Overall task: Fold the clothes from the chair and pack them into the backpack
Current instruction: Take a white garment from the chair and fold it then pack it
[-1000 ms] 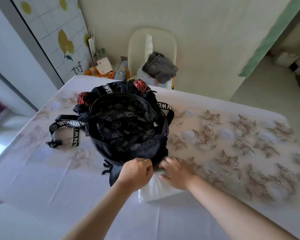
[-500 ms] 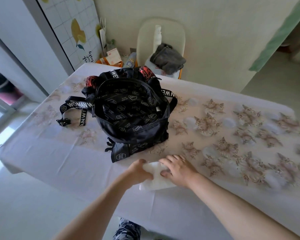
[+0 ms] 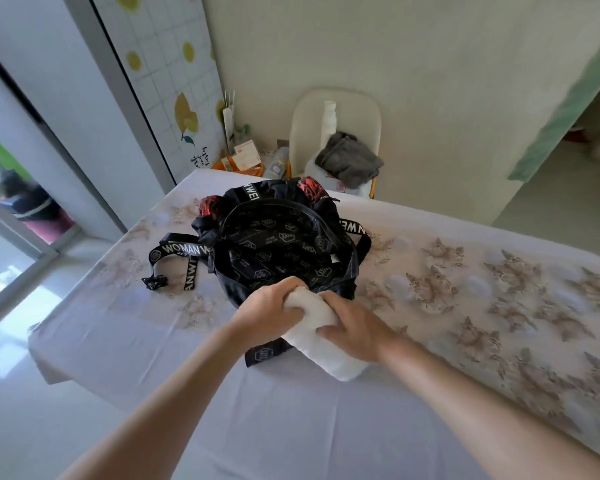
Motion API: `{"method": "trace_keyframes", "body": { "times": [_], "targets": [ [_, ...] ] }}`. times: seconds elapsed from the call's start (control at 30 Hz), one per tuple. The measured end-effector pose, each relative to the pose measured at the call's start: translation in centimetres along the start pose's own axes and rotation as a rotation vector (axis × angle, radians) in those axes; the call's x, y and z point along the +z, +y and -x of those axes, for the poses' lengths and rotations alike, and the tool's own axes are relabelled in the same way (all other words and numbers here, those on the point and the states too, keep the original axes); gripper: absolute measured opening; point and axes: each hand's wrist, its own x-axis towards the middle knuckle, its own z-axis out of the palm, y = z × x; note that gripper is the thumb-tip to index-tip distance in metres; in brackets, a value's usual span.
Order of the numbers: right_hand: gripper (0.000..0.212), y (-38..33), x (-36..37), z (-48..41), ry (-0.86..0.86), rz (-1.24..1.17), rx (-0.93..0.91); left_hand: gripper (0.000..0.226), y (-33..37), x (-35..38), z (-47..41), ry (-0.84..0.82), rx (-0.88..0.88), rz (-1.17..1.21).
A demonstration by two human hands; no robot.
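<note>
Folded white garment (image 3: 321, 336) gripped between left hand (image 3: 269, 315), right hand (image 3: 355, 329), at backpack (image 3: 281, 244) mouth

Left hand (image 3: 271, 313) and right hand (image 3: 354, 330), pressing the folded white garment (image 3: 326, 355) flat on the table (image 3: 291, 427) half a second ago, now grip it bunched, its far end lifted to the backpack (image 3: 274, 244) rim.
</note>
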Motion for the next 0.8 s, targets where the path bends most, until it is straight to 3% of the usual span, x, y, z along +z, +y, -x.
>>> {"method": "trace_keyframes", "body": {
  "times": [0.2,0.33,0.4,0.5,0.6,0.67,0.73,0.8],
  "targets": [
    [0.049,-2.6,-2.2,-9.4,0.053,0.032,-0.021,0.050,-3.1,-6.7,-5.4,0.103,-0.037,0.016],
    [0.043,-2.6,-1.4,-15.7,0.046,-0.094,0.148,0.061,-6.9,-9.5,-9.8,0.296,-0.022,-0.121],
    [0.034,-1.5,0.1,-17.9,-0.033,-0.124,0.239,0.061,-9.1,-10.4,-12.0,0.336,0.025,-0.260],
    [0.031,0.2,3.2,-20.0,-0.079,0.055,0.271,0.063,-12.2,-10.9,-14.5,0.151,0.148,-0.671],
    [0.045,1.3,5.4,-20.6,0.147,0.537,0.055,0.058,-14.4,-10.4,-16.5,-0.060,0.176,-1.021],
    [0.050,1.6,5.9,-20.5,0.245,0.715,-0.174,0.059,-15.2,-9.6,-17.2,-0.037,0.181,-1.119],
    [0.049,1.6,6.1,-20.4,0.179,0.729,-0.293,0.061,-15.6,-9.1,-17.7,0.054,0.181,-1.142],
    [0.063,1.1,6.2,-20.3,0.035,0.643,-0.205,0.051,-15.5,-9.2,-18.5,0.117,0.192,-1.118]
  ]
}}
